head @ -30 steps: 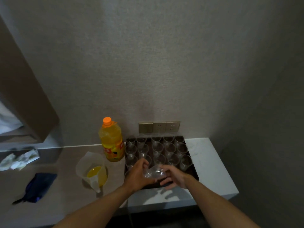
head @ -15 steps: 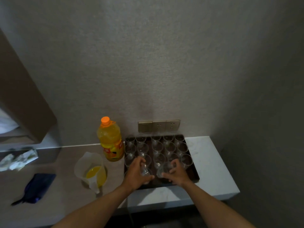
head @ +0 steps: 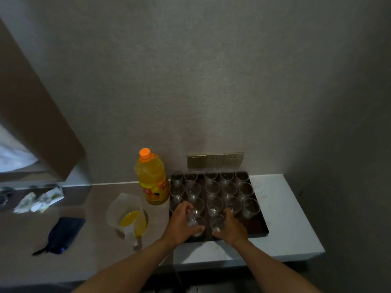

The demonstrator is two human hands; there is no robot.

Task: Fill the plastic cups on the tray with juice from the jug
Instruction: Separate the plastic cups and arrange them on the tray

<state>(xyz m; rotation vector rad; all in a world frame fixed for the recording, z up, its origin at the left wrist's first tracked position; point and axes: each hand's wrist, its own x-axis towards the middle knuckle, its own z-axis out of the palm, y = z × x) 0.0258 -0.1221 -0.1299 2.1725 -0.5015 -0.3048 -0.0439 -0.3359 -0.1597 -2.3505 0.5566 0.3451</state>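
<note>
My left hand (head: 179, 223) and right hand (head: 229, 226) each pinch a thin clear plastic cup (head: 195, 222); flimsy, so I hold the sides lightly.

Dim, grainy wide-angle view, corners darkened, edges bent, faint softness throughout.

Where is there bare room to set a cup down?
Bare room: the tray's front right corner, beyond the right hand, and the white counter right of it. Crowded: the cup rows behind, and the left side, where the left hand, jug and juice bottle sit.
</note>
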